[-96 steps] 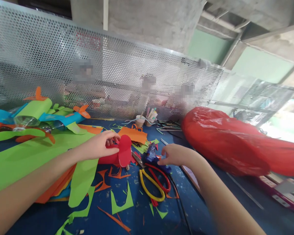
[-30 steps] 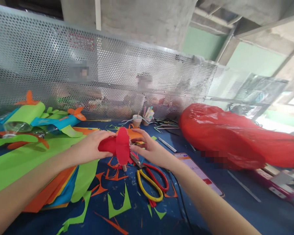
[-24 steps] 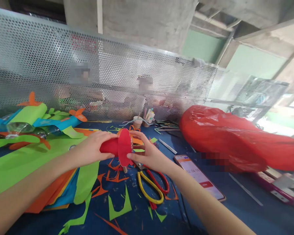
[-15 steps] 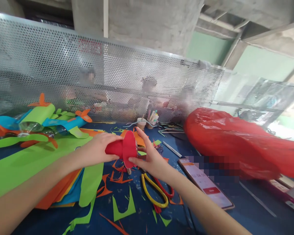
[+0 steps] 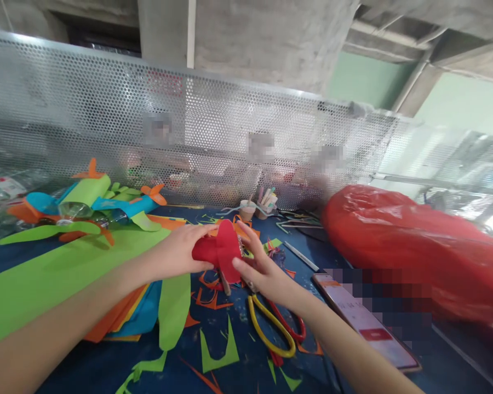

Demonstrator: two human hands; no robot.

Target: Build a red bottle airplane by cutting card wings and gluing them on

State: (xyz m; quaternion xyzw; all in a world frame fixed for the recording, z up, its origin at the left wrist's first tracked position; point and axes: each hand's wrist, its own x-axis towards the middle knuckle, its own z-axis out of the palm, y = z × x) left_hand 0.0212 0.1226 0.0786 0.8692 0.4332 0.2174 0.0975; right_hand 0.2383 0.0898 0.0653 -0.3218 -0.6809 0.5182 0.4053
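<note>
A red felt-like craft piece, a rolled body with a wider rounded flap across it, is held in the air over the table. A glittery or clear rim shows at its right end; what lies inside is hidden. My left hand wraps its narrow left part, thumb below and fingers above. At the other end my right hand grips the rim between a thumb on the flap and curved fingers. Just below my right wrist lie scissors with yellow and red handles, blades partly covered. Green scraps and orange scraps surround them.
Left are green sheets, stacked coloured sheets and bottle planes. Cups of markers stand behind. Right are a white pen, a phone and a big red plastic bag. A perforated metal screen closes the back.
The whole view has shifted, so everything sits farther right. Both hands keep hold of the red craft piece, which is turned slightly.
</note>
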